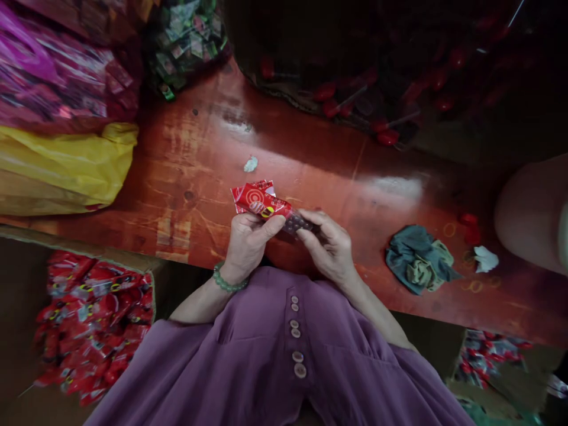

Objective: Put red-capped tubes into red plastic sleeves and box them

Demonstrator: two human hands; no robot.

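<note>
Over the table's near edge, my left hand [252,239] pinches a red printed wrapper [261,199] between thumb and fingers. A tube filled with small dark beads [295,223] sticks out of the wrapper's right side. The fingers and thumb of my right hand [329,241] close on the right end of this tube. What fills the tube is too small to make out. A green bead bracelet [228,279] circles my left wrist.
A carton of red packets [97,319] stands low at left; plastic bags [66,168] lie at upper left. Dark cloth [415,258], rubber bands [475,287] and a pale rounded container [532,213] are on the red table [177,171] at right. Red-tipped pieces [387,137] lie in a dark box at the back.
</note>
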